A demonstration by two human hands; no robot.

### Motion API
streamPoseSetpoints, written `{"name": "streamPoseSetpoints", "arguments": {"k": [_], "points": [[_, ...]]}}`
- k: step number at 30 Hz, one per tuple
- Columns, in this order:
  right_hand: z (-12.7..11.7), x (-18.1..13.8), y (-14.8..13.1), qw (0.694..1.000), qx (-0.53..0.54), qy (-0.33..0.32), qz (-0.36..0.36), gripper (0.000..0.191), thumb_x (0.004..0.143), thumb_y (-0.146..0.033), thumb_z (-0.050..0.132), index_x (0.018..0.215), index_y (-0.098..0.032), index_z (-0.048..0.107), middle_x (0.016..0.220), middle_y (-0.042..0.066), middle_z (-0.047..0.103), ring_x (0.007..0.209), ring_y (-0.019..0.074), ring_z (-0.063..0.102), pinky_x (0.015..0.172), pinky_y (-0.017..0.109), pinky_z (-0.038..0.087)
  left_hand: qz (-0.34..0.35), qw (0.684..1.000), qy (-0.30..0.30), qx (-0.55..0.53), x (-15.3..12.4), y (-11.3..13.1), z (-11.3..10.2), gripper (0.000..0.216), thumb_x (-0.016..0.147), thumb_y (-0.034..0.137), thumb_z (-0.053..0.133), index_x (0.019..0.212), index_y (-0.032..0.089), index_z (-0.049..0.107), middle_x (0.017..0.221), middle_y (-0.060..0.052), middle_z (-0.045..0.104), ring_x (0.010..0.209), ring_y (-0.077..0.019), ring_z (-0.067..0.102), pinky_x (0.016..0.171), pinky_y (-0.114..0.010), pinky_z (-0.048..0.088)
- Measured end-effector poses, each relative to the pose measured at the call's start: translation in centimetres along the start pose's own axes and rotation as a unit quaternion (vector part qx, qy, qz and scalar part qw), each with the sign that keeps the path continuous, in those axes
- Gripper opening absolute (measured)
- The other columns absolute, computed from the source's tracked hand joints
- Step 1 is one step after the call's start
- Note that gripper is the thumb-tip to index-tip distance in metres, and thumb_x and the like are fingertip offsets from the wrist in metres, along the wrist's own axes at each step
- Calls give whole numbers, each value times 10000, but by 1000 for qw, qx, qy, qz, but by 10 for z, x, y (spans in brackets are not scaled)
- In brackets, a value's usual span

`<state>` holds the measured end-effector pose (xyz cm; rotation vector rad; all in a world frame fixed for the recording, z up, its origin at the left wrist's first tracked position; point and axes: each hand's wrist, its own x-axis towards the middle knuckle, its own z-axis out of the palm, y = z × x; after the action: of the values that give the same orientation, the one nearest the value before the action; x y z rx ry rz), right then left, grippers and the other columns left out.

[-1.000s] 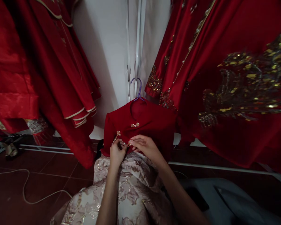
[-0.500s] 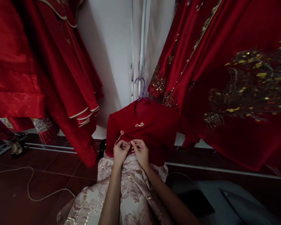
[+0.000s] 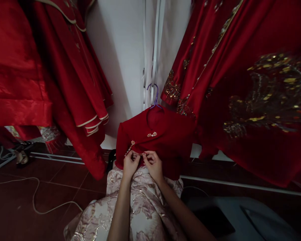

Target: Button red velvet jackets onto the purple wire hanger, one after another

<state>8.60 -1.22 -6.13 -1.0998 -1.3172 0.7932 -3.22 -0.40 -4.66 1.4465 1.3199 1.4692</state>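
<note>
Hands: left hand (image 3: 130, 164) and right hand (image 3: 153, 165) pinch a beaded trim (image 3: 142, 154) at either end, apparently steadying it.
Beaded trim: low on the red jacket (image 3: 174, 140), long axis crosswise.
Neckline (image 3: 155, 120): points up, away from the hands.
Purple hanger (image 3: 156, 98): bears the red jacket before pale doors (image 3: 115, 50), likely leaving both hands free.

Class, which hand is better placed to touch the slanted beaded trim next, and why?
Probably the left hand: it is close below the slanted beaded trim, while the right hand is farther away.

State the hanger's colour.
The hanger at the neck of the red top is purple; the head view shows it best.
</note>
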Motion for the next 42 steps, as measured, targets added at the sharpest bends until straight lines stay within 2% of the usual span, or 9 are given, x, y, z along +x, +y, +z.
{"name": "streamPoseSetpoints", "arguments": {"k": [4, 8, 11, 17, 24, 30, 42], "points": [[0, 0, 0, 1000, -13, -7, 11, 328, 793, -451, 529, 968, -178, 577, 799, 49, 652, 636, 130, 620, 524, 219, 525, -38, 997, -5, -70, 1, -3, -3, 137, 662, 278, 599, 678, 142, 593, 672, -20, 632, 634, -117, 582, 622, -220, 470], [-1, 3, -1, 999, -5, -33, 33, 382, 779, -495, 529, 979, -179, 602, 750, 42, 648, 592, 139, 622, 485, 228, 526, -77, 990, 20, -120, 1, -6, -4, 191, 656, 335, 612, 682, 146, 606, 699, -35, 654, 604, -128, 598, 592, -242, 500], [-1, 4, -1, 998, -3, -33, 46, 414, 774, -523, 521, 985, -178, 609, 723, 41, 650, 577, 143, 622, 485, 232, 530, -90, 986, 32, -138, 1, -7, -3, 222, 651, 364, 621, 680, 144, 609, 690, -40, 660, 578, -129, 600, 581, -251, 511], [-2, 2, -2, 998, -5, -44, 43, 412, 770, -503, 533, 998, -170, 617, 806, 59, 670, 591, 137, 619, 469, 223, 525, -104, 981, 21, -165, 1, -9, -4, 210, 670, 348, 584, 686, 139, 602, 718, -44, 662, 618, -132, 612, 610, -254, 519], [-2, 0, -5, 999, -34, -14, -17, 315, 811, -419, 513, 984, -188, 638, 911, 65, 662, 704, 130, 616, 527, 205, 521, -79, 986, 0, -150, -1, -7, -6, 117, 640, 254, 597, 678, 144, 601, 679, -25, 639, 629, -125, 600, 623, -244, 509], [-3, 2, -5, 999, -42, -16, -25, 309, 801, -419, 526, 965, -193, 659, 953, 76, 654, 744, 140, 618, 552, 212, 526, -66, 989, -56, -123, -2, -3, -8, 195, 576, 259, 712, 661, 135, 588, 643, -16, 630, 622, -111, 588, 612, -206, 470], [-3, 1, -3, 999, -37, -12, -27, 299, 810, -400, 520, 988, -203, 659, 955, 75, 642, 729, 140, 610, 546, 219, 529, -79, 991, -26, -104, -2, -9, -8, 127, 584, 215, 698, 667, 126, 661, 672, -47, 680, 638, -135, 629, 648, -230, 490]]}}
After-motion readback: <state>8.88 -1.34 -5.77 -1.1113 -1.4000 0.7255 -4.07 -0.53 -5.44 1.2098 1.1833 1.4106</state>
